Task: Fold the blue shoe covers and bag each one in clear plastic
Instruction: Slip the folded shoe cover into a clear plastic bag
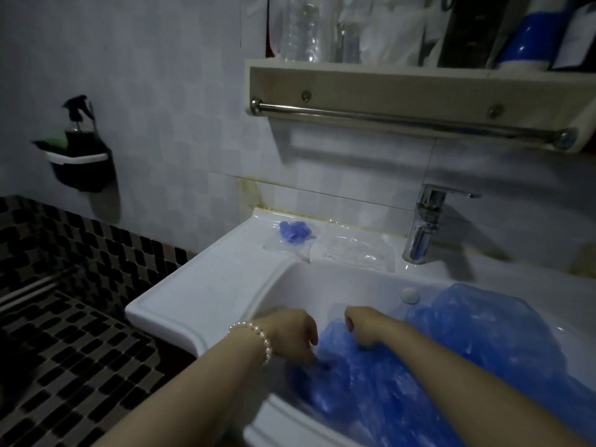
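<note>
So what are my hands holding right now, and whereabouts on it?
Both hands are in the pile of blue shoe covers in the sink. The left hand and right hand grip crumpled plastic at its near-left edge; the exact spot is hidden.

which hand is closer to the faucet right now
Right. The right hand sits in the basin on the blue covers, below and left of the faucet. The left hand is further left, farther from it.

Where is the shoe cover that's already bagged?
In the head view, the bagged shoe cover lies on the sink's back ledge, left of the empty clear bags and the faucet.
</note>
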A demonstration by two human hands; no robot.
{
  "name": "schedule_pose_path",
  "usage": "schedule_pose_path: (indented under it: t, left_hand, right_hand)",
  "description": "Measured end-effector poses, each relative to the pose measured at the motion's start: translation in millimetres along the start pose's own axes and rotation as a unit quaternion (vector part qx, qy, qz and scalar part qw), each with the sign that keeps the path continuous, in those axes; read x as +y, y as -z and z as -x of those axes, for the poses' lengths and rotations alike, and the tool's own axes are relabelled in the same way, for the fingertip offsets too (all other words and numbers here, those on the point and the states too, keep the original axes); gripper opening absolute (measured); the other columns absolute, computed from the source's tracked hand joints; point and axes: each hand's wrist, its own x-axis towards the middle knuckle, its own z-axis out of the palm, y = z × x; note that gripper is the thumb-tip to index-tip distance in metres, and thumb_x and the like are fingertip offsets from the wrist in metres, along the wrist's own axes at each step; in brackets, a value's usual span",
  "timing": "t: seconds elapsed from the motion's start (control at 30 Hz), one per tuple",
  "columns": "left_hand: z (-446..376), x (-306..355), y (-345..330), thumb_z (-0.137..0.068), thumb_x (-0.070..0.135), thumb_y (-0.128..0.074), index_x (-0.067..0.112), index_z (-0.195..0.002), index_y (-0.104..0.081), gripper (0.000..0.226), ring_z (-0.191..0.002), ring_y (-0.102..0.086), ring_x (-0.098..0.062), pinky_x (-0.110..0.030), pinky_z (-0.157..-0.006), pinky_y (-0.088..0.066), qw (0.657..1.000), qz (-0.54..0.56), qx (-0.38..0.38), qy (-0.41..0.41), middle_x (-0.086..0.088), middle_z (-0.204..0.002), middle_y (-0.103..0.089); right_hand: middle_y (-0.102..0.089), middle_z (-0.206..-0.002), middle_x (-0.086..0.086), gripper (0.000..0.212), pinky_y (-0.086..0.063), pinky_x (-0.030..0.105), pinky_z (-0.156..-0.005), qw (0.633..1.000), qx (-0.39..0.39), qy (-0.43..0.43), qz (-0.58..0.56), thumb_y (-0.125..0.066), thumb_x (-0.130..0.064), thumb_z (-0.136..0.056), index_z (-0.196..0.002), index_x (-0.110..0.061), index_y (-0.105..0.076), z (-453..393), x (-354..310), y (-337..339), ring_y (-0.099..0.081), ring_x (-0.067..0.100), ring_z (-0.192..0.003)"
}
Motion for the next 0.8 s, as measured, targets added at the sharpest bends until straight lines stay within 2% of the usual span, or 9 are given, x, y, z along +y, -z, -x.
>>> schedule_pose_path:
  t: [0.07, 0.13, 0.2, 0.27, 0.37, 0.5, 0.6, 0.7, 0.8]
  left_hand:
    - [-3.2, -1.1, 1.1, -0.079, 0.034, -0.071, 0.021, -0.116, -0.063, 0.040, -0.101, -0.061, -0.014, -0.023, -0.091, -0.045, 0.996, 0.041, 0.082, 0.003, 0.005, -0.112, -0.067]
    - [-3.4, -3.9, 6.0, -0.083, 0.027, -0.069, 0.017, -0.124, -0.056, 0.044, -0.099, -0.058, -0.012, -0.019, -0.084, -0.043, 0.972, 0.151, 0.182, 0.014, 0.003, -0.120, -0.060]
    - [-0.2, -5.7, 12.4, -0.084, 0.028, -0.070, 0.019, -0.133, -0.044, 0.056, -0.103, -0.051, -0.011, -0.019, -0.081, -0.043, 0.911, 0.324, 0.253, 0.021, 0.003, -0.125, -0.050]
    - [3.8, -5.8, 18.7, -0.077, 0.034, -0.074, 0.024, -0.134, -0.038, 0.068, -0.111, -0.051, -0.013, -0.022, -0.085, -0.049, 0.834, 0.482, 0.268, -0.007, 0.004, -0.128, -0.048]
    - [11.3, -4.8, 29.9, -0.058, 0.037, -0.080, 0.026, -0.127, -0.041, 0.080, -0.110, -0.057, -0.012, -0.025, -0.087, -0.053, 0.756, 0.586, 0.290, -0.033, 0.004, -0.128, -0.055]
    - [23.0, -13.3, 45.2, -0.060, 0.010, -0.083, 0.021, -0.137, -0.036, 0.091, -0.101, -0.066, -0.024, -0.044, -0.093, -0.051, 0.619, 0.717, 0.318, -0.029, -0.007, -0.114, -0.065]
    - [34.2, -21.8, 50.8, -0.053, 0.026, -0.090, 0.033, -0.134, -0.035, 0.099, -0.110, -0.057, -0.012, -0.032, -0.090, -0.051, 0.647, 0.642, 0.412, -0.011, 0.005, -0.125, -0.051]
    - [45.0, -29.2, 57.2, -0.052, 0.049, -0.082, 0.040, -0.115, -0.048, 0.072, -0.105, -0.050, 0.002, -0.010, -0.085, -0.041, 0.691, 0.471, 0.548, 0.002, 0.016, -0.118, -0.050]
    - [49.8, -36.7, 70.3, -0.063, 0.027, -0.084, 0.030, -0.099, -0.053, 0.047, -0.089, -0.056, -0.008, -0.005, -0.072, -0.040, 0.777, 0.291, 0.559, -0.002, 0.010, -0.100, -0.057]
  right_hand:
    - [-0.058, -0.097, 0.005, 0.028, -0.043, 0.027, -0.073, 0.993, 0.084, 0.005, -0.080, -0.059, -0.003, -0.078, -0.070, -0.027, -0.046, -2.5, 6.3, 4.6, -0.056, 0.020, -0.091]
    - [-0.062, -0.081, 0.002, 0.031, -0.050, 0.028, -0.069, 0.960, 0.173, 0.023, -0.219, -0.063, 0.001, -0.076, -0.065, -0.026, -0.054, 3.1, 5.9, 26.2, -0.062, 0.020, -0.081]
    - [-0.064, -0.073, 0.002, 0.022, -0.053, 0.019, -0.061, 0.892, 0.210, 0.071, -0.394, -0.065, 0.008, -0.078, -0.076, -0.013, -0.067, 17.0, -2.2, 55.9, -0.063, 0.017, -0.069]
    - [-0.066, -0.070, 0.000, 0.018, -0.047, 0.012, -0.055, 0.835, 0.227, 0.125, -0.486, -0.063, 0.010, -0.080, -0.085, -0.005, -0.071, 35.1, -12.8, 88.1, -0.061, 0.008, -0.061]
    - [-0.067, -0.065, -0.004, 0.027, -0.046, 0.015, -0.054, 0.784, 0.235, 0.174, -0.548, -0.056, 0.009, -0.085, -0.079, -0.014, -0.070, 46.1, -28.5, 126.7, -0.059, 0.003, -0.056]
    - [-0.067, -0.077, 0.003, 0.030, -0.052, 0.022, -0.059, 0.719, 0.287, 0.131, -0.619, -0.050, 0.006, -0.087, -0.077, -0.017, -0.066, 39.5, -51.6, 159.9, -0.060, 0.014, -0.066]
    - [-0.064, -0.080, 0.009, 0.021, -0.055, 0.030, -0.060, 0.718, 0.306, 0.093, -0.618, -0.051, 0.002, -0.086, -0.081, -0.014, -0.063, 31.2, -72.9, 161.5, -0.060, 0.019, -0.064]
    - [-0.065, -0.082, 0.006, 0.013, -0.055, 0.032, -0.067, 0.755, 0.324, 0.092, -0.563, -0.057, -0.007, -0.086, -0.081, -0.017, -0.062, 19.4, -92.4, 149.3, -0.063, 0.022, -0.073]
    - [-0.065, -0.089, 0.002, 0.012, -0.051, 0.031, -0.081, 0.779, 0.316, 0.122, -0.528, -0.061, -0.010, -0.086, -0.079, -0.020, -0.063, 12.3, -108.4, 138.1, -0.063, 0.021, -0.089]
